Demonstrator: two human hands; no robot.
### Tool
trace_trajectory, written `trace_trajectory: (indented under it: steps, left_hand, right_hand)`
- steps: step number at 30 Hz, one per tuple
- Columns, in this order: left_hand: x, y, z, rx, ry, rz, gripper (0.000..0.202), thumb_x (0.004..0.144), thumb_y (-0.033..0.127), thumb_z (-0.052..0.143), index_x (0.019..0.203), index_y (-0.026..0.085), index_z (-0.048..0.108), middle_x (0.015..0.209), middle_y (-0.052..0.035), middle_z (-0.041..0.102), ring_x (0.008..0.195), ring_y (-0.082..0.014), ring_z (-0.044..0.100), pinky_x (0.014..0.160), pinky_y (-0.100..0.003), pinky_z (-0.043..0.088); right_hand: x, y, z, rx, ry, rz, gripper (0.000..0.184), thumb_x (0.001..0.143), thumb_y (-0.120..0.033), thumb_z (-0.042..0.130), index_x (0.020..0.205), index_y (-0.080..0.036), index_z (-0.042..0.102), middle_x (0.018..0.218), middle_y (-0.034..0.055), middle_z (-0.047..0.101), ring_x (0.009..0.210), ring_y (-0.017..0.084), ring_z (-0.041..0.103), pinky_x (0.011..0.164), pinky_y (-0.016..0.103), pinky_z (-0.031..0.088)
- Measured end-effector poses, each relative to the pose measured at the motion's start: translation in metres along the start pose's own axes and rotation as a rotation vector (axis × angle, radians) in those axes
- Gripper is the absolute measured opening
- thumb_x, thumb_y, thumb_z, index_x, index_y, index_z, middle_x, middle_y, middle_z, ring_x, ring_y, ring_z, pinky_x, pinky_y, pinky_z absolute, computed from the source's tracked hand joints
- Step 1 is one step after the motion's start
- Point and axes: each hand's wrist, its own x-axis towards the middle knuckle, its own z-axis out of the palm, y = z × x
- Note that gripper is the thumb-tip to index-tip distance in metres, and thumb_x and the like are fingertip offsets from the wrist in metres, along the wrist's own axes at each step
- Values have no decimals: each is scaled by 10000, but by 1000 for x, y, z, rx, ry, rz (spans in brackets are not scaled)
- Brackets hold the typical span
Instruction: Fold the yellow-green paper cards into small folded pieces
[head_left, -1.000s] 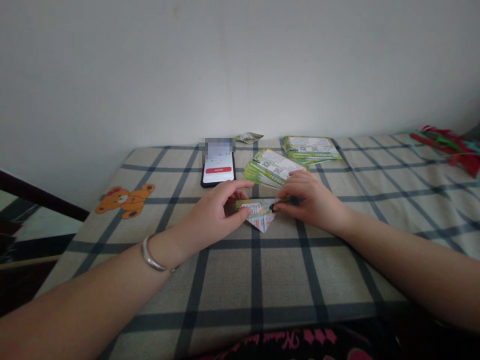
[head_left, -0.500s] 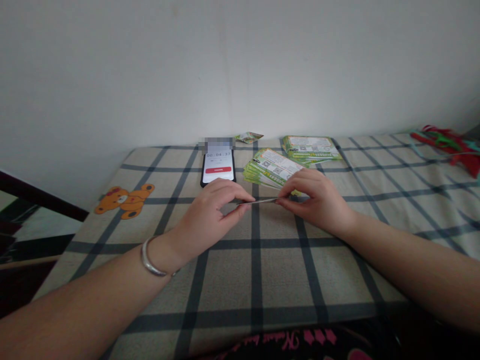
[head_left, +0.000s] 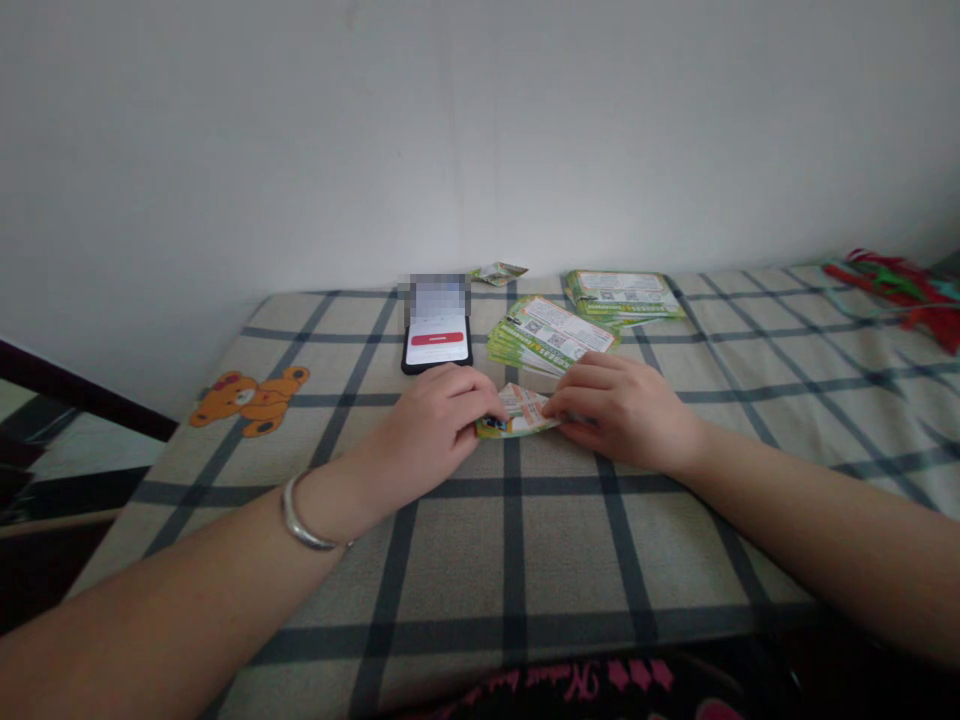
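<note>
A small folded paper leaflet (head_left: 520,412), printed in green, white and orange, is held between my two hands just above the checked tablecloth. My left hand (head_left: 442,415), with a silver bangle on its wrist, pinches the leaflet's left end. At the other end, the fingers of my right hand (head_left: 619,408) are closed on its right edge. Right behind my hands lies a fanned pile of similar leaflets (head_left: 555,333). A second stack of leaflets (head_left: 622,292) rests farther back on the right. Near the wall sits a folded paper piece (head_left: 500,273).
A phone (head_left: 436,340) with a red button on its screen lies behind my left hand. An orange bear figure (head_left: 251,402) is on the cloth (head_left: 450,560) at left. Red and green strips (head_left: 907,295) lie at the far right. A wall (head_left: 480,130) borders the back.
The leaflet was seen edge-on as a thin line; now its printed face shows as a peaked shape. Both hands have lowered slightly and turned with it, still holding its ends.
</note>
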Motion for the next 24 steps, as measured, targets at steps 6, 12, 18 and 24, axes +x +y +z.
trace_trajectory:
  steps: [6,12,18,24]
  left_hand:
    - [0,4,0,85,-91,1,311,752,64,572,1028,169,669,1025,-68,635,970,-233,564,875,-402,471]
    - [-1,5,-3,137,-127,8,211,818,181,592,1010,194,678,1015,-54,647,980,-238,558,887,-417,457]
    - [-1,8,-4,187,-141,9,154,848,186,579,964,180,681,983,-58,647,950,-234,563,869,-411,457]
    - [1,12,-5,243,-164,16,105,862,202,581,895,164,673,909,-57,642,889,-230,571,821,-400,471]
  right_hand:
    - [-1,-2,0,-15,-50,-28,135,875,-243,581,932,-209,699,837,37,658,819,198,549,693,308,378]
    - [-1,-2,0,-17,-88,-46,167,913,-264,545,929,-208,701,820,34,645,767,169,553,660,295,350]
    - [-1,-5,-4,-53,-97,-53,189,925,-284,532,898,-213,705,754,17,613,682,146,532,615,294,311]
    - [-1,-7,-7,-107,-110,-41,241,928,-313,521,763,-197,654,707,10,588,639,142,507,606,302,297]
